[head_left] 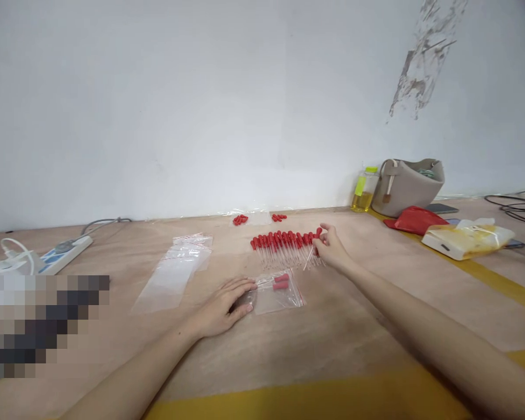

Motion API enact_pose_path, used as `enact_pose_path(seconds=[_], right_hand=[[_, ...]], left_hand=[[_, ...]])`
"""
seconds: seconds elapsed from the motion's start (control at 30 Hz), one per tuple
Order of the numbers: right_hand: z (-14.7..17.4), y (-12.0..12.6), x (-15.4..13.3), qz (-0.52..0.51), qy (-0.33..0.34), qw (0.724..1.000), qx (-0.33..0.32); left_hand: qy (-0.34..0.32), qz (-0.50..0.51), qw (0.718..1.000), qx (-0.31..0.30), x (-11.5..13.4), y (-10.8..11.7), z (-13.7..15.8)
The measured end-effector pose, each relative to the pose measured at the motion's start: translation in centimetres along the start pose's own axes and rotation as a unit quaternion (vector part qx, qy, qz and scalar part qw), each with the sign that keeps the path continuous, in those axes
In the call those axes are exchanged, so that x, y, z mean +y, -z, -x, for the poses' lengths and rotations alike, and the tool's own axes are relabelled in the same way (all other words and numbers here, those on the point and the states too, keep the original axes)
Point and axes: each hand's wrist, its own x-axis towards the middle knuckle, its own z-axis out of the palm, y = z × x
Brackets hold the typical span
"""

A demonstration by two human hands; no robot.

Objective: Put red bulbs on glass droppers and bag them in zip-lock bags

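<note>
My left hand lies on the table with its fingers stretched and the thumb apart, fingertips touching the left end of a clear zip bag. Two red rubber bulbs show inside this bag near its right, red-lined edge; whether glass tubes are attached is hard to see. Beyond the bag stretches a row of glass droppers, red bulbs pointing toward the wall and clear tubes toward me. At the row's right end my right hand pinches one dropper by its red bulb, its tube slanting down to the left.
Flat empty zip bags overlap at left. Two small piles of red bulbs lie near the wall. A power strip is far left. A bottle, grey bag, red pouch and tissue pack stand right, near another person's fingers.
</note>
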Motion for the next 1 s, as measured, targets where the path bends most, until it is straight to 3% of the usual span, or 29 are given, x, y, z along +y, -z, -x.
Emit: enact_pose_path(seconds=[0.13,0.27,1.0], right_hand=[[3.7,0.0,1.5,-0.125,-0.008,0.992,0.016],[4.8,-1.1,1.9,-0.188,-0.016,0.981,0.034],[6.8,-2.4,1.1,-0.254,-0.079,0.964,-0.008]], left_hand=[[0.005,-0.009,1.0,-0.004,0.1,0.1,0.0],[0.001,-0.015,1.0,-0.006,0.2,0.1,0.0],[0.016,-0.032,0.999,-0.02,0.3,0.3,0.1]])
